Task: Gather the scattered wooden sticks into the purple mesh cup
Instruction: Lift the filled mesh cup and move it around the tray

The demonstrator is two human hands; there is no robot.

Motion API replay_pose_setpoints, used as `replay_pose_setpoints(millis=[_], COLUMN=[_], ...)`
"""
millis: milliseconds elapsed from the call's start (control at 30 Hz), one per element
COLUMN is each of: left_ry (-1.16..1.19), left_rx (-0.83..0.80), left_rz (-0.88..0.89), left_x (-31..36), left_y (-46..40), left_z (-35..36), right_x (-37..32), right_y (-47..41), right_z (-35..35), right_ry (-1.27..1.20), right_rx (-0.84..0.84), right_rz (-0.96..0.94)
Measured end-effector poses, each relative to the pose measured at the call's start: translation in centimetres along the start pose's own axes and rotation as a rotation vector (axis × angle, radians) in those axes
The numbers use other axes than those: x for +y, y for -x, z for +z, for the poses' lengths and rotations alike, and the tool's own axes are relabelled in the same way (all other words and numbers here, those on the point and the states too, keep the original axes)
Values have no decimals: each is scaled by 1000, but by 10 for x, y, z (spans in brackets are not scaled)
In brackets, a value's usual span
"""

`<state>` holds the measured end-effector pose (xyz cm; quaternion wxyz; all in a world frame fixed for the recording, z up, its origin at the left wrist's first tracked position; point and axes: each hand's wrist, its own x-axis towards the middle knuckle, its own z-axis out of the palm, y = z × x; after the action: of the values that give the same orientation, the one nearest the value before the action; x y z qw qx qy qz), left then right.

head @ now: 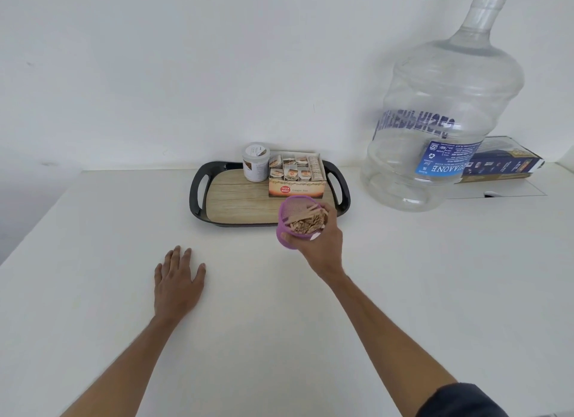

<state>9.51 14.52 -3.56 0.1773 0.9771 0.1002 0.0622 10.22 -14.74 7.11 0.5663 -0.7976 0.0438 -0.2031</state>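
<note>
The purple mesh cup (287,218) is tilted toward me at the near right corner of the tray, and several wooden sticks (307,221) fill it. My right hand (323,246) grips the cup from the right and below, thumb on its near side. I cannot tell whether the cup touches the table or is lifted. My left hand (178,280) lies flat, palm down, on the white table to the left, fingers slightly spread, holding nothing. No loose sticks show on the table.
A black-rimmed tray (197,196) with a wood-pattern floor holds a white jar (255,162) and a box of tea bags (296,176). A big clear water bottle (435,121) stands at the right, a dark blue box (503,165) behind it. The white table (279,323) meets the wall.
</note>
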Motion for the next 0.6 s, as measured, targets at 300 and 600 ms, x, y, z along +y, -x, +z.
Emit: replay_pose_setpoints(millis=[300,600], left_ry=[-9,-85], left_rx=[4,44], left_rz=[9,38], left_x=[1,0], left_y=[1,-7], left_z=[-2,-1], right_x=[10,19], right_y=[-4,-38], right_z=[16,52], right_ry=[-43,-26], right_rx=[-55,-123], right_rz=[-14,-17])
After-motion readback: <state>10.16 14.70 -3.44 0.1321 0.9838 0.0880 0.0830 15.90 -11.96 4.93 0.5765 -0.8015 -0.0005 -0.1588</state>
